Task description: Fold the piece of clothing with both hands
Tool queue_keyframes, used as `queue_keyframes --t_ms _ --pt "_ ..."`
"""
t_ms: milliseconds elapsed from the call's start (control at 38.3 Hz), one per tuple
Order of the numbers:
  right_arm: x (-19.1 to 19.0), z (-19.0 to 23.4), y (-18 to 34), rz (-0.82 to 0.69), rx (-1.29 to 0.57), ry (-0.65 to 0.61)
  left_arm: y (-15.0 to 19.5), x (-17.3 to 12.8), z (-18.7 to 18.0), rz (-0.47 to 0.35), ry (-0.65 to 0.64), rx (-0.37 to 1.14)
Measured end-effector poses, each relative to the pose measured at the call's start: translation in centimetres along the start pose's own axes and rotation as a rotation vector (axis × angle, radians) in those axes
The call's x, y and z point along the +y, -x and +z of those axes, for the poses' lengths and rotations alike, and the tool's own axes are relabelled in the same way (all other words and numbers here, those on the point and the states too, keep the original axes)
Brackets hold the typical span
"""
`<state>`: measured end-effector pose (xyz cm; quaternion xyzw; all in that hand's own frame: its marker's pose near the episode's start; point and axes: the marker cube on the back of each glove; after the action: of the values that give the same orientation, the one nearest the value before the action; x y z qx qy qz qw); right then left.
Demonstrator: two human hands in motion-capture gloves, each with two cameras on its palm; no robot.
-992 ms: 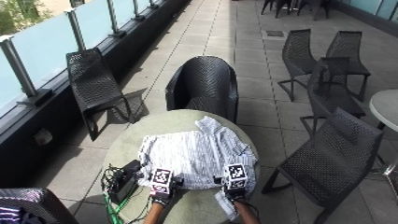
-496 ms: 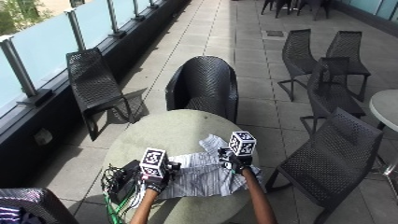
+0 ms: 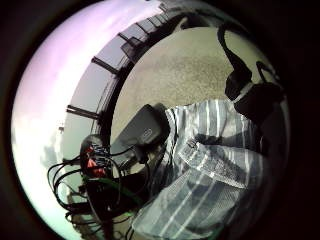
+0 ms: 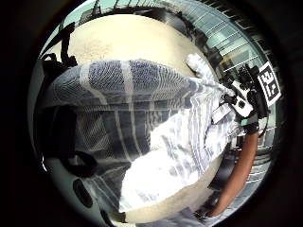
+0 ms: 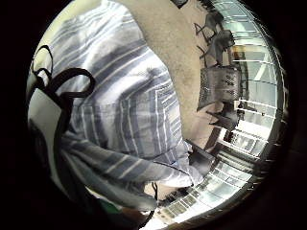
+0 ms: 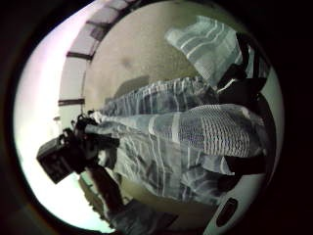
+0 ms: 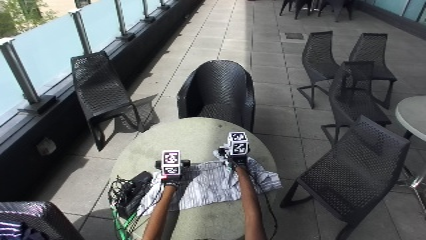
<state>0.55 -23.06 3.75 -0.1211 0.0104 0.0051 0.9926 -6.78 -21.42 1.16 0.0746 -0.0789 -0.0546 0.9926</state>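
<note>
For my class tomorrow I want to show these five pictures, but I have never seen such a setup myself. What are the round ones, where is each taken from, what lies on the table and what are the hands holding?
There is no machine here: a person works with two black-gloved hands. The outside view looks down from above and behind the person's head. The left hand and right hand reach over a round table on a terrace with dark chairs.

The four round pictures come from small wide-angle cameras on the palms, two per hand, looking out at whatever lies under that hand.

On the table lies a striped shirt, white and blue-grey, already partly folded over itself. Beside it, near the left hand, sits a black box with cables.

Both hands appear to grip the shirt's upper edge; the shirt fills all four palm views.
</note>
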Motion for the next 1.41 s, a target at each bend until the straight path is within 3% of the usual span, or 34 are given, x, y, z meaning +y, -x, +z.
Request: queue_keyframes --t_ms 78,183,261,313,392,470,548,653,757,862,914,1019,1149,1201,1306,1410 --pt "0.3 -0.1 -1.4 0.005 -0.084 -0.013 -1.0 0.8 0.7 -0.010 0.069 0.036" --pt "3.5 -1.6 -3.8 0.070 -0.264 -0.158 -1.0 2.7 0.8 -0.072 0.241 0.153" --pt "6.3 -1.9 -6.2 0.177 -0.387 -0.265 -0.6 3.2 0.4 -0.099 0.221 0.172" --pt "8.3 -1.1 -8.6 0.300 -0.379 -0.295 -0.3 3.2 0.4 -0.072 0.161 0.131" --pt "12.4 2.2 -13.2 0.566 -0.237 -0.183 -0.5 3.8 1.1 0.021 0.134 0.028" --pt "15.0 5.4 -16.1 0.708 -0.201 -0.045 -0.8 4.5 2.7 0.086 0.191 -0.045" --pt "15.2 7.3 -17.9 0.766 -0.273 0.005 -0.8 5.1 4.5 0.085 0.293 -0.054" --pt "13.9 8.1 -19.1 0.787 -0.289 -0.092 -1.0 6.7 6.1 0.074 0.440 0.016" --pt "13.0 7.2 -17.6 0.749 -0.206 -0.195 -0.7 6.8 6.3 0.066 0.441 0.043" --pt "13.0 5.1 -16.0 0.763 -0.090 -0.262 -0.7 5.7 5.5 0.065 0.363 0.075" --pt "12.5 3.6 -14.5 0.731 -0.170 -0.303 -0.6 5.2 4.5 0.057 0.357 0.139" --pt "12.2 0.4 -10.0 0.570 -0.526 -0.305 -0.6 4.4 2.2 0.046 0.358 0.331" --pt "9.1 -5.0 -0.9 0.175 -0.897 -0.548 2.2 -0.9 2.5 -0.030 0.209 0.544" --pt "8.2 -5.9 3.4 0.052 -0.956 -0.556 3.3 -1.9 1.0 -0.044 0.140 0.587" --pt "7.9 -6.1 10.7 -0.114 -0.971 -0.504 4.3 -1.2 -3.7 -0.052 0.061 0.653" --pt "8.9 -3.9 18.6 -0.189 -0.876 -0.327 5.7 0.7 -8.9 -0.078 -0.018 0.577"
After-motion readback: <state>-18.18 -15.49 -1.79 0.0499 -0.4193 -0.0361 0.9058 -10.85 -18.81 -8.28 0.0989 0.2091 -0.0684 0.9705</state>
